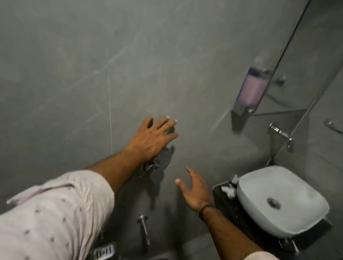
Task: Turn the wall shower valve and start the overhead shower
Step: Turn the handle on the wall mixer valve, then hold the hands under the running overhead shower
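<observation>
Head view: the left hand [155, 137] is laid with fingers spread over the shower valve [158, 162] on the grey wall [68, 55]; no closed grip is seen, and the valve is largely hidden beneath it. The right hand [195, 188] is held open and apart, just beside the wall, near the basin [281, 200]. A spout [144, 226] is mounted below the valve.

Risks judged: a flat palm may slip off a wet handle; the hidden handle may be turned the wrong way, feeding the spout instead; sleeves may be soaked.

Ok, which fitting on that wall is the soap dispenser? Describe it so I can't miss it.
Start at the white basin at the lower right and go up the grey wall past the chrome tap. The soap dispenser is the upright box beside the mirror's edge, the only fitting showing pink rather than chrome.
</observation>
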